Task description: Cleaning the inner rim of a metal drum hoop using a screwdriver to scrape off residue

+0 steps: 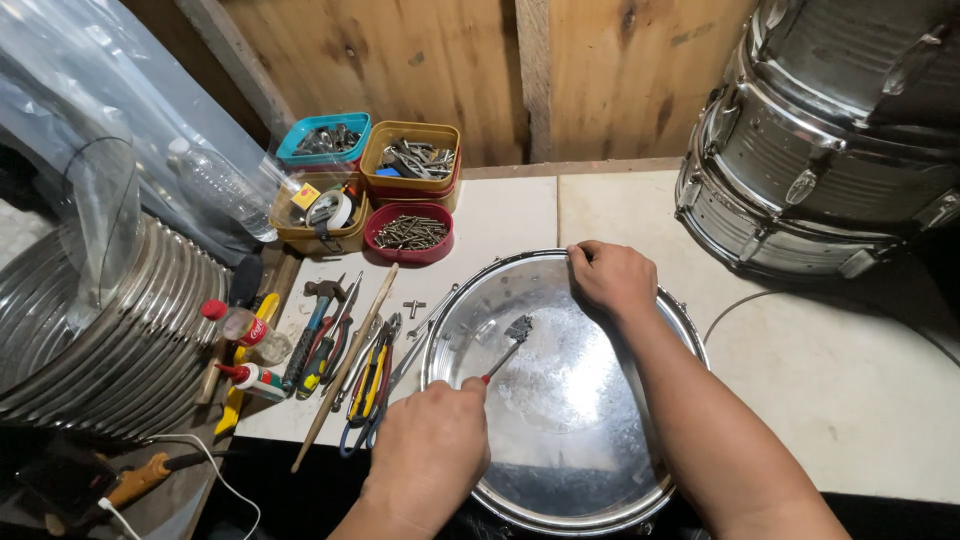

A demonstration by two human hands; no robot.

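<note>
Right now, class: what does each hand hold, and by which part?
The left hand grips a small brush by its handle's near end. The right hand grasps the drum by its far metal rim.

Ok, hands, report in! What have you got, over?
Left hand grips small red-handled brush, bristles on shiny drum head. Right hand holds the far rim. Hand tools lie left of drum, clear of it.

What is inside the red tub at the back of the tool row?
The red tub holds a loose heap of thin metal screws or nails; which of the two cannot be told. They cover its floor, so anything beneath them stays hidden.
</note>
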